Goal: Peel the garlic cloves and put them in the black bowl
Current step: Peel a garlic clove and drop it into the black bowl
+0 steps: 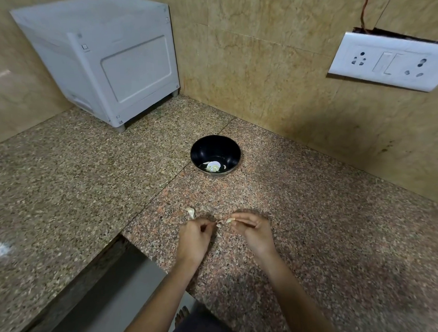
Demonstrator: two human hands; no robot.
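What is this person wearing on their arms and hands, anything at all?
Nothing that shows. The left hand and right hand are bare, without gloves, and both forearms are uncovered: no sleeves, watch or bangles. Rings are too small to tell.

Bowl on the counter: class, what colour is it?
The bowl is glossy black, clearest in the head view.

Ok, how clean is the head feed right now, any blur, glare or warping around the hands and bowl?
Head view: wide-angle warp tilts the switch plate; lower right corner is smeared; white glare patch on the countertop far left; garlic clove pinched between left hand and right hand looks soft; black bowl reads clearly.
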